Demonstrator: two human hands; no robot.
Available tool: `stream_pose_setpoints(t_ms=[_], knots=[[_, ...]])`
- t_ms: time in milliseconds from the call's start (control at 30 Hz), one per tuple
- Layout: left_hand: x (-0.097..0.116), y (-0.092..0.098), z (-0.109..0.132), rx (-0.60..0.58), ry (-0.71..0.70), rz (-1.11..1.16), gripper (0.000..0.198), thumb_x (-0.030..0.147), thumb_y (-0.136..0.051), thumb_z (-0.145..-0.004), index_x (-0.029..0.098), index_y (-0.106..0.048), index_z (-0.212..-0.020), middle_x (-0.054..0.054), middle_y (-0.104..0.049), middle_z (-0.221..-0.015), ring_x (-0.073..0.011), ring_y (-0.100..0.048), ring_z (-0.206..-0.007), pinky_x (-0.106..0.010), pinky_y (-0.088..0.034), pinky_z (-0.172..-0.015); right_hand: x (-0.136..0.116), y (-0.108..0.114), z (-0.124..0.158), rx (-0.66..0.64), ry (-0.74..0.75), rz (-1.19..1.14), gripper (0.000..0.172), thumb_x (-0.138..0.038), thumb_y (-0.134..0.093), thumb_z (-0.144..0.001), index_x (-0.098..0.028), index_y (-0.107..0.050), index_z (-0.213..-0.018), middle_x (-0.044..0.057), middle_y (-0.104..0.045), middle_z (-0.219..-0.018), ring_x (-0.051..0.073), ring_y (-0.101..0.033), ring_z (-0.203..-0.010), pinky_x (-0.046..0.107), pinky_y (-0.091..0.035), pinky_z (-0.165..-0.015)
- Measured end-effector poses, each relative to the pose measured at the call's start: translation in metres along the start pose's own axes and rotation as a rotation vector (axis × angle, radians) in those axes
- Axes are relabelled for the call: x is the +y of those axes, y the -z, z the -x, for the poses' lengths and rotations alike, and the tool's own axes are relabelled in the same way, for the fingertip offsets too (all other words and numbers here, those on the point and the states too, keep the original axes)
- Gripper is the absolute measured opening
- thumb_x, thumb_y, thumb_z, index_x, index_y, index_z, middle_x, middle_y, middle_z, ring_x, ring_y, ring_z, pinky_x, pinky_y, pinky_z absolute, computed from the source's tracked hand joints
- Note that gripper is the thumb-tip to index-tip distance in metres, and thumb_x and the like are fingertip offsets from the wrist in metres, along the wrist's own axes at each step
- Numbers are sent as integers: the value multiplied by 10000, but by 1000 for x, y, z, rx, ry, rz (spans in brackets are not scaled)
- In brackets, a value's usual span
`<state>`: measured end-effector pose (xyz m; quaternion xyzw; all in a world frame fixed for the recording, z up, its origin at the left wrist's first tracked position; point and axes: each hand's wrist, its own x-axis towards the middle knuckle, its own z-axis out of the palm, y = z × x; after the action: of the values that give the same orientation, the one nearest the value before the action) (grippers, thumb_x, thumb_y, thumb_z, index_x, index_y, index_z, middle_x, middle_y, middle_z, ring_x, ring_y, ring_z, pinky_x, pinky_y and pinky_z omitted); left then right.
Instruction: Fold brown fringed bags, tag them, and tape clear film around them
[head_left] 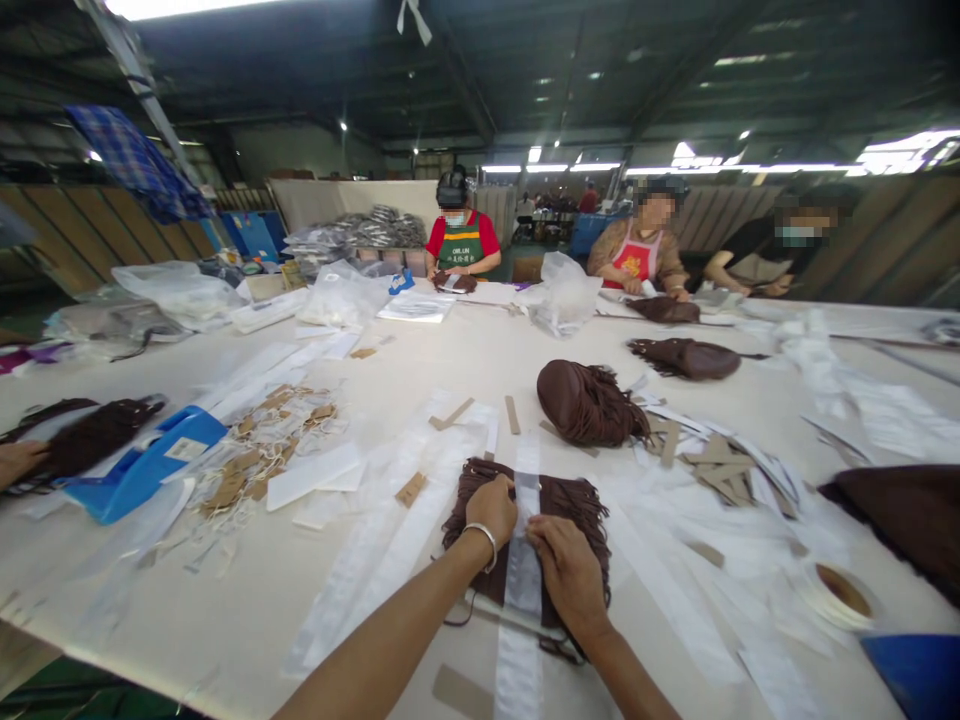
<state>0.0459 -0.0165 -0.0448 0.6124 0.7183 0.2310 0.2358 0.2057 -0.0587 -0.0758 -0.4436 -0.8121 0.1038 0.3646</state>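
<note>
Brown bag (pixel 559 495) lies partly covered; left hand (pixel 491 512) has fingers curled, right hand (pixel 570 572) half-bent; any grip unclear.

You have a blue tape holder (pixel 139 480) on the surface (pixel 450 345). Just to the right of the tape holder, you can see a messy pile of tan tags (pixel 238 475) with white strings. Well to its right sits a round brown bag (pixel 574 400) with fringe, and even farther to its right is a white roll (pixel 825 608). Behind the tape holder, you see a puffy clear bag (pixel 176 290), a blue checked cloth (pixel 139 155) up high, and, more to the right, a person in a green apron (pixel 461 250).
</note>
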Motion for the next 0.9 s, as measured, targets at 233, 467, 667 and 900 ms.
stream_pose_setpoints(t_ms=[233, 467, 667, 900], knots=[[-3, -4, -10, 17, -19, 75, 276, 21, -505, -762, 179, -661, -926, -52, -723, -910, -175, -653, -904, -256, -459, -839, -5, 2, -1, 10, 40, 28, 182, -211, -437, -941, -256, -613, -938, 48, -664, -1024, 232, -601, -984, 397, -477, -838], [0, -4, -4, 66, 15, 171, 325, 8, -457, -773, 177, -651, -972, -47, -721, -915, -160, -653, -872, -242, -479, -824, -11, 8, -1, -58, 60, 81, 198, -185, -441, -940, -243, -630, -929, 48, -667, -1038, 236, -576, -1001, 407, -449, -885], [-4, -11, -8, 54, 66, 212, 326, 47, -466, -809, 178, -615, -1067, -54, -702, -1010, -161, -634, -937, -247, -452, -880, -16, 15, -4, -124, 58, 104, 221, -192, -463, -933, -237, -674, -981, 59, -669, -1089, 242, -538, -1062, 424, -417, -925], [-7, -15, -10, 96, -1, 232, 302, 12, -464, -773, 175, -622, -971, -37, -708, -858, -149, -647, -799, -231, -476, -767, -12, 13, -1, -190, 125, 167, 262, -125, -468, -908, -250, -657, -1039, 48, -650, -1129, 238, -528, -1052, 412, -433, -914]])
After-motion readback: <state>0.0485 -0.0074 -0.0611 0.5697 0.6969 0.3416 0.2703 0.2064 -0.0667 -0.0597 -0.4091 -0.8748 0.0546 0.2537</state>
